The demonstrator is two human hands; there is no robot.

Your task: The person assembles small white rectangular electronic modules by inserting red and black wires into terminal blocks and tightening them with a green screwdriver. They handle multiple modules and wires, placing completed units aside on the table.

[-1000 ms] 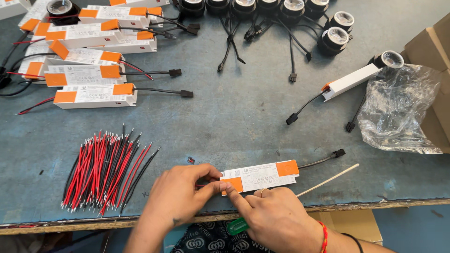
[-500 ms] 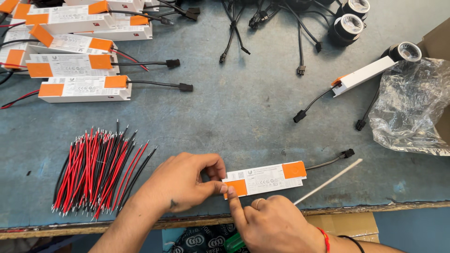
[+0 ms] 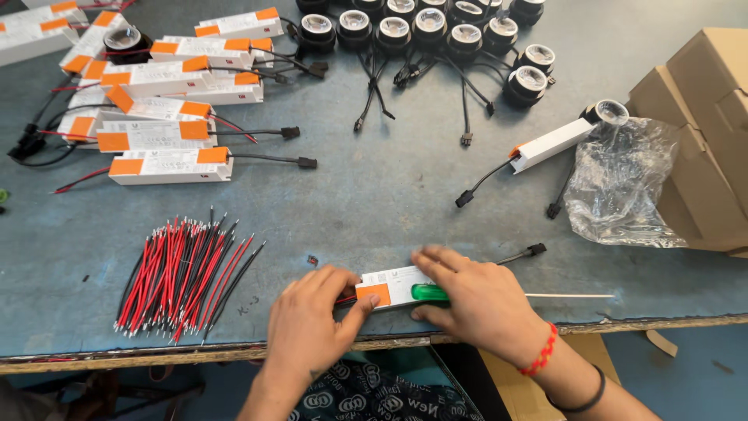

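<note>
Your left hand [image 3: 312,323] pinches the orange end of the white rectangular plastic driver box [image 3: 393,286] lying at the near edge of the grey-blue tabletop [image 3: 389,203]; your right hand [image 3: 475,300] grips a green-handled tool [image 3: 430,293] against it. Keep the box pressed flat and the red wires [image 3: 347,298] clear.

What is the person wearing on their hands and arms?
Both hands are bare, with no gloves and no sleeves showing. The left hand and its wrist have nothing on. The right hand has a red beaded bracelet at the wrist and a thin black band further up the forearm.
</note>
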